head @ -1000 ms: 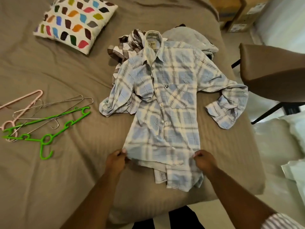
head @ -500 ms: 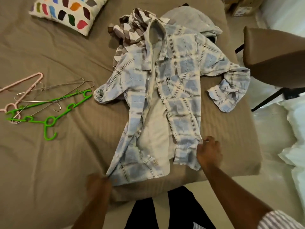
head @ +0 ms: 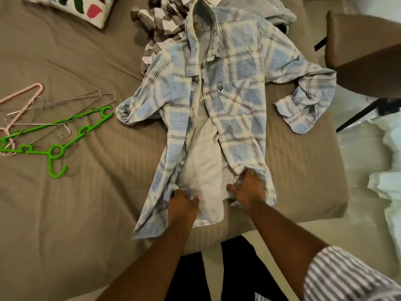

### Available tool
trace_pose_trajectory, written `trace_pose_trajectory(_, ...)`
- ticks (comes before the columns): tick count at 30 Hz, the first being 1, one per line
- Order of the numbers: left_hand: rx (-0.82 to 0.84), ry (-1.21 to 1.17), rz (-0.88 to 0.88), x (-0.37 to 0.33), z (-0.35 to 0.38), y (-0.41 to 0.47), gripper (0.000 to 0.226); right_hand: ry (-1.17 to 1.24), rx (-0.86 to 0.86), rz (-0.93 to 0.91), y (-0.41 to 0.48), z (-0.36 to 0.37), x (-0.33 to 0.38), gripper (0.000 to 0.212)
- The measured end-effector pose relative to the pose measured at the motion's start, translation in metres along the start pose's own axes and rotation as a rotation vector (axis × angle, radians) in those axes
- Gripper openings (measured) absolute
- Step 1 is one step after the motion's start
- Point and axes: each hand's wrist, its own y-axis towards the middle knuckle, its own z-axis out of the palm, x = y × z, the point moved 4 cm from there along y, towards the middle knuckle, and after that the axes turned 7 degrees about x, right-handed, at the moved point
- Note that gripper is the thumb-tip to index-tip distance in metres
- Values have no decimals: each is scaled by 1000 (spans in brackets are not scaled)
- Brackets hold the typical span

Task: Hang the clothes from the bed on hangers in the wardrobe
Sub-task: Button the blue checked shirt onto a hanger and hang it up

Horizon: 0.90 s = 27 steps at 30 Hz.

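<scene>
So, both my arms are stretched out over the foot of the bed [head: 65,213], hands low on the shirt [head: 238,83] near its hem. My left hand [head: 184,203] has its fingers curled round the edge of the front panel on that side. My right hand [head: 249,187] is bunching up the other front edge, fingers closed on the fabric.

The shirt is a blue and white plaid one, lying on its back on the bed with the collar pointing away from me. The front is open, so the pale inside shows between my hands, and both sleeves are crumpled out to the sides.

Its collar end lies partly over a brown checked garment [head: 160,22], with a grey garment [head: 275,9] just beside that.

Well off to my left on the bed is a green hanger [head: 56,148], tangled with some wire hangers [head: 65,101] and a pink hanger [head: 21,98]. A patterned pillow [head: 86,7] sits at the far corner. A brown chair [head: 364,51] stands beside the bed, near the right sleeve.
</scene>
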Motion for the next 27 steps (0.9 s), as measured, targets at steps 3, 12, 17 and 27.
trace_pose_trajectory(3,-24,29,12,7,1,4,21,19,-26,-38,3,-2,0,50)
trace_pose_trajectory(12,-58,106,94,15,6,6,13,40,45,-82,-15,-25,-13,12)
trace_pose_trajectory(17,-49,107,113,9,2,4,12,339,118,-18,-36,-16,-16,8)
trace_pose_trajectory(27,69,-284,216,-18,-40,-58,16,460,220,-239,-98,-33,19,12)
